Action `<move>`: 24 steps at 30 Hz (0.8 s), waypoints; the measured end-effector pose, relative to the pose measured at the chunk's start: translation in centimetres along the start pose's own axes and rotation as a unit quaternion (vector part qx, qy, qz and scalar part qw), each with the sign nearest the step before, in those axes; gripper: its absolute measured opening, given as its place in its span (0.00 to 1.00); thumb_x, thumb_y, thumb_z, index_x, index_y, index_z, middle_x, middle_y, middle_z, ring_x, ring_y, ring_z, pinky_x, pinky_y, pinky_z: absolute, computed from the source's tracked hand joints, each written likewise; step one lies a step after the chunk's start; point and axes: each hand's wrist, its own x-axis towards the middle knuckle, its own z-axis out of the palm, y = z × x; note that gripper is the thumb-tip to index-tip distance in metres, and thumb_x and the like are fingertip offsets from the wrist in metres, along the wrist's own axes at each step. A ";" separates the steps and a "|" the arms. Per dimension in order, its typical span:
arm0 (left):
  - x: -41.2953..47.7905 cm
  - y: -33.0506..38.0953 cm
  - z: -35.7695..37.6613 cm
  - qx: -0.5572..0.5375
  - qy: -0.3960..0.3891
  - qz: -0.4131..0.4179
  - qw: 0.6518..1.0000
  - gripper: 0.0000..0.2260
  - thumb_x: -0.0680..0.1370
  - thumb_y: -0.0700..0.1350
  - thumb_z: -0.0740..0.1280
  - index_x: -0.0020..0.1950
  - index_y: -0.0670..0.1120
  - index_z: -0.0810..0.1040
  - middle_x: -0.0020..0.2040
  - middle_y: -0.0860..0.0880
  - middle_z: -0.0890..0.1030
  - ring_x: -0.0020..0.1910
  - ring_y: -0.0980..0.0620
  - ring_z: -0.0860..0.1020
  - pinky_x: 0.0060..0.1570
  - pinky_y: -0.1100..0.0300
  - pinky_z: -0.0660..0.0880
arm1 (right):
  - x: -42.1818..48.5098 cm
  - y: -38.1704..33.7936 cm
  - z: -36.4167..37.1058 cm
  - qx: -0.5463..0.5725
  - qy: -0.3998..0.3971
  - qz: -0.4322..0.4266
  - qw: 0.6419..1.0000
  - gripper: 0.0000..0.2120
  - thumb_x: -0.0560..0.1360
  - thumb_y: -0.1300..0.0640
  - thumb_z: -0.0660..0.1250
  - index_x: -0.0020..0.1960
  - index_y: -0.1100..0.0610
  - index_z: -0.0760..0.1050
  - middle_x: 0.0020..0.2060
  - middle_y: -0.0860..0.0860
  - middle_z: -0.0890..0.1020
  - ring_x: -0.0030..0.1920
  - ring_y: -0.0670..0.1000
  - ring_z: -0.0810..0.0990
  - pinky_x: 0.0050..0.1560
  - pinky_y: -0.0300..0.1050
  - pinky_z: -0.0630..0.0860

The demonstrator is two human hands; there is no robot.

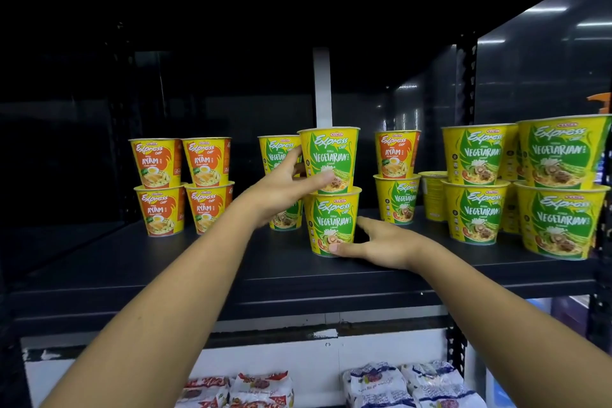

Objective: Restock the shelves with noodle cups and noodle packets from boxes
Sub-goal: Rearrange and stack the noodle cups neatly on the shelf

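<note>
My left hand (288, 184) has its grip clamped round the top Vegetarian cup (331, 156), thumb in front and fingers behind. That cup sits on the bottom Vegetarian cup (331, 225), near the middle of the black shelf (198, 262). My right hand (381, 242) has its grip spread apart. Its thumb touches the bottom cup low down, and its fingers lie straight beside it. I think I am just setting this stack in place.

A lot looks done. Four Ayam cups (182, 185) stand in twos on the left, and more Vegetarian cups (477, 182) are stacked on the right. There are big gaps between the groups, so more cups could go in. Lower down lie noodle packets (265, 387). I see no boxes here.
</note>
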 end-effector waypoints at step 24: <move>-5.4 -4.8 -1.0 0.377 -0.163 -0.136 0.902 0.38 0.75 0.74 0.60 0.81 0.56 0.65 0.82 0.54 0.63 0.80 0.51 0.61 0.75 0.53 0.59 | 1.0 0.4 0.0 0.132 0.108 -0.049 0.984 0.53 0.54 0.30 0.82 0.73 0.43 0.64 0.60 0.47 0.82 0.57 0.46 0.83 0.64 0.52 0.79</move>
